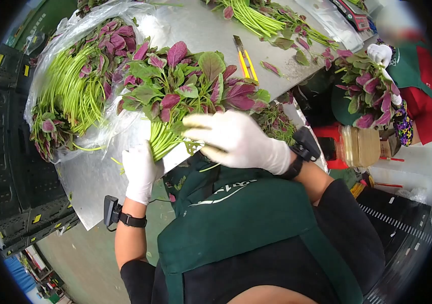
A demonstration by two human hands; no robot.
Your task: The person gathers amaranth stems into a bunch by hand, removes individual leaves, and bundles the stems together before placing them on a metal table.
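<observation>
A bunch of red-and-green amaranth lies over the near edge of the metal table, its pale green stems toward me. My left hand, in a white glove, is closed around the lower stems. Above the stems, on the right side of the bunch, is my gloved right hand; its slightly blurred fingers stretch toward the leaves, somewhat apart. Just under those fingers is a leaf full of holes. To the left, a clear plastic bag holds a larger heap of amaranth.
A yellow box cutter lies with its blade out beyond the bunch. More amaranth and loose leaves are on the metal table. At right, a co-worker's gloved hand holds another bunch. Dark crates stand at left.
</observation>
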